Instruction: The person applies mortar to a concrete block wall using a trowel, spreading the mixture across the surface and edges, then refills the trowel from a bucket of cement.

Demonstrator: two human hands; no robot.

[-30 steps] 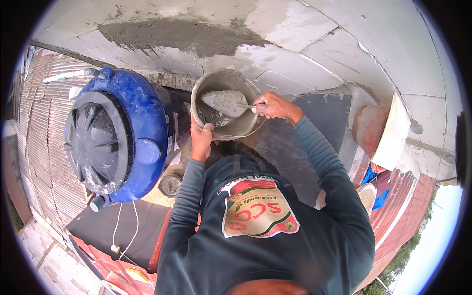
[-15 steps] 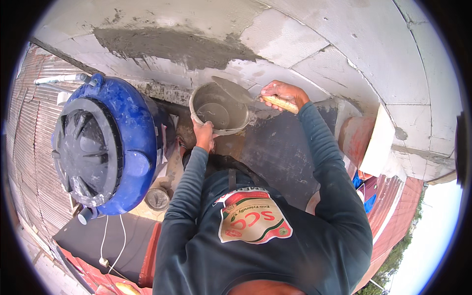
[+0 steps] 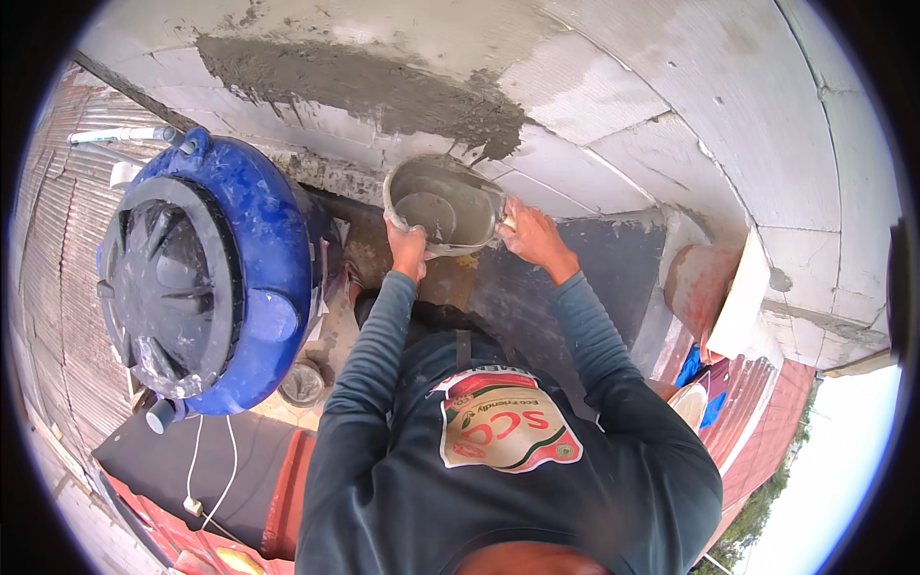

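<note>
My left hand (image 3: 408,251) grips the near left rim of a grey mortar bucket (image 3: 389,196), which is tilted so its inside shows. Mortar smears its inner wall. My right hand (image 3: 539,236) is closed round the handle of a trowel (image 3: 509,222) at the bucket's right rim. The blade appears to be inside the bucket, though its outline blends with the grey interior. Beyond the bucket, a dark patch of wet mortar (image 3: 374,91) covers part of the pale block wall (image 3: 613,158).
A large blue water tank (image 3: 273,249) with a black lid stands at left. Below it sit a small round container (image 3: 303,383) and a white cable (image 3: 233,460). A dark sheet (image 3: 565,278) lies under my right arm. Corrugated red roofing (image 3: 767,422) runs along the right.
My right hand has moved left and down to the bucket, bringing the trowel from above the rim to inside it. The wet mortar patch now has a fresh smear at its right end.
</note>
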